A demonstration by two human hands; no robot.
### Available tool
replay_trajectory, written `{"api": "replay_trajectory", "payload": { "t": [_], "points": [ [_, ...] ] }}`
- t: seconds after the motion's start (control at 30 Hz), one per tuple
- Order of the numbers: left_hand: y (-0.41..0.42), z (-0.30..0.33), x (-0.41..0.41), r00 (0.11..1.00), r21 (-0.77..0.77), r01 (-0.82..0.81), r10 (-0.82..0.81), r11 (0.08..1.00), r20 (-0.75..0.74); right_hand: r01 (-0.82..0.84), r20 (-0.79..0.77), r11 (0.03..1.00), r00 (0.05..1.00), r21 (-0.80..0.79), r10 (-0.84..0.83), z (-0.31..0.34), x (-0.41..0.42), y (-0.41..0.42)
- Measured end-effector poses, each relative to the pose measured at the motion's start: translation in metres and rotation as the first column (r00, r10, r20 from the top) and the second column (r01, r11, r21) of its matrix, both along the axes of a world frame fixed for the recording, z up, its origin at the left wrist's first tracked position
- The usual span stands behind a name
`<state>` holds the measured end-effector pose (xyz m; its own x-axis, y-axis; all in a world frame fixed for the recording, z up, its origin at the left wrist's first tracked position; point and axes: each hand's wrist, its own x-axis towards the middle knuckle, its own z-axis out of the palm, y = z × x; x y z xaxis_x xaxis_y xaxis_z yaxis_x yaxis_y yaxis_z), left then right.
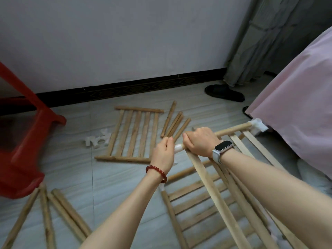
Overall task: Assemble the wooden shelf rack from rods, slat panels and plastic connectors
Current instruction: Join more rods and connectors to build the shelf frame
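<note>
A raised slat panel (239,141) is gripped along its top rod by the right hand (200,141), fingers curled fully round the wood. A white plastic connector (178,147) at the rod's near end is pinched between the closed fingertips of the left hand (163,155). A second connector (257,126) caps the rod's far end (beside the pink bedcover (294,97)). Below, another panel (197,198) is seen under the forearms. A loose slat panel (133,134) lies flat on the tiled floor (107,186), with short rods (175,124) just right of it, spare connectors (98,139) left, and long rods (59,211) near the red stool (27,141).
</note>
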<state>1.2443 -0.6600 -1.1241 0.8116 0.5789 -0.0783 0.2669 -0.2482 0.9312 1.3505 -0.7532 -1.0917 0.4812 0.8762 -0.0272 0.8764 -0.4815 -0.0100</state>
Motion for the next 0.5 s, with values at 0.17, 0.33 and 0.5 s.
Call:
{"api": "replay_trajectory", "payload": {
  "t": [0.17, 0.33, 0.5],
  "points": [
    [-0.018, 0.002, 0.008, 0.998, -0.046, 0.040, -0.042, 0.998, -0.052, 0.082, -0.085, 0.995, 0.993, -0.052, -0.087, 0.010, 0.009, -0.009],
    [-0.047, -0.001, -0.004, 0.972, -0.125, 0.192, -0.206, 0.973, -0.112, 0.187, -0.205, 0.966, 0.953, -0.179, -0.223, 0.015, 0.005, -0.044],
    [-0.032, 0.002, -0.014, 0.939, -0.089, 0.293, -0.304, 0.952, -0.163, 0.268, -0.286, 0.890, 0.879, -0.368, -0.383, 0.019, -0.001, -0.044]
  ]
}}
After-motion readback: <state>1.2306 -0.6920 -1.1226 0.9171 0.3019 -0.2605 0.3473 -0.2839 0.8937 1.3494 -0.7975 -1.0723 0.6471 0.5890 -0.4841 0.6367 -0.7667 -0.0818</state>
